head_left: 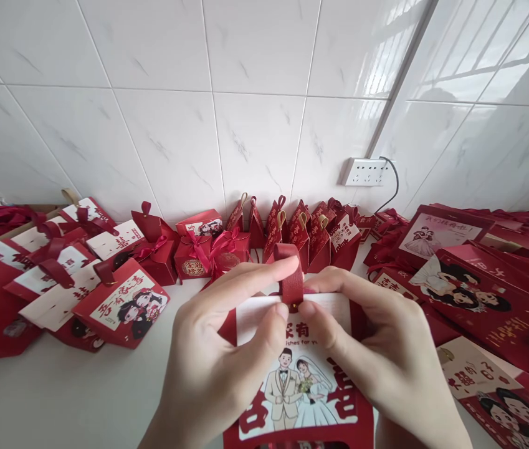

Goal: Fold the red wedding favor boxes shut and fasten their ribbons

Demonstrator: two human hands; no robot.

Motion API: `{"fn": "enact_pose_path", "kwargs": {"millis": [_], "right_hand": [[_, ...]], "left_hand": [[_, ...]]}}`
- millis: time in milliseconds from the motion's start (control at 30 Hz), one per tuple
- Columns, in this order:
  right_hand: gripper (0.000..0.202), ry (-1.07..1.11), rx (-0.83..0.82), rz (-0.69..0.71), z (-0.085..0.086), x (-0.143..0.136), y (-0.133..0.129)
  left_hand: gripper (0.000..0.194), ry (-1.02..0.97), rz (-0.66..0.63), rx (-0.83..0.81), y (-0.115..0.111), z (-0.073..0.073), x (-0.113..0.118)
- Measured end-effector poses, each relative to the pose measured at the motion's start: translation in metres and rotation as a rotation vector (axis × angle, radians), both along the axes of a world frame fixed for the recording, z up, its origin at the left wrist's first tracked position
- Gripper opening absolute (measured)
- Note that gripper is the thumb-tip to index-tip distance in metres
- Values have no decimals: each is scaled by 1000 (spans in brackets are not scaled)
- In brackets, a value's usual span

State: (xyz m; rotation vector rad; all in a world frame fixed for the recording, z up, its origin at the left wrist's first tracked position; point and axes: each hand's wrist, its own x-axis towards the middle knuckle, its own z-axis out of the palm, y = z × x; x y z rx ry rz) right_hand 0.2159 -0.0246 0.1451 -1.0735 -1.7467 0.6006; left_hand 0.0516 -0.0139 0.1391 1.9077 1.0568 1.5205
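Close in front of me is a red and white gift box point(299, 390), printed with a bride and groom and red characters. A short dark-red strap point(291, 274) forms a loop at its top edge. My left hand point(236, 343) grips the box top beside the strap, its thumb on the front panel and its index finger against the loop. On the other side, my right hand point(376, 349) pinches the top edge, thumb on the front near the strap's base. The fingers behind the panel are partly hidden.
Finished-looking red boxes point(124, 305) crowd the left, and a row of small pointed boxes point(299, 227) lines the wall. Flat red boxes point(488, 299) are piled at right. A power strip point(364, 172) with a cable sits on the tiled wall point(161, 125).
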Motion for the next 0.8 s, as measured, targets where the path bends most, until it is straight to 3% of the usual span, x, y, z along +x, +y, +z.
{"fn": "enact_pose_path", "kwargs": {"millis": [133, 433, 633, 800], "right_hand": [[14, 14, 65, -7, 0, -4, 0], [16, 44, 32, -7, -3, -3, 3], [14, 39, 30, -18, -5, -2, 8], [11, 60, 24, 27, -7, -2, 12]], "left_hand": [[40, -17, 2, -19, 0, 2, -1], [41, -46, 9, 33, 2, -3, 3], [41, 33, -65, 21, 6, -4, 1], [38, 106, 51, 176, 7, -5, -2]]}}
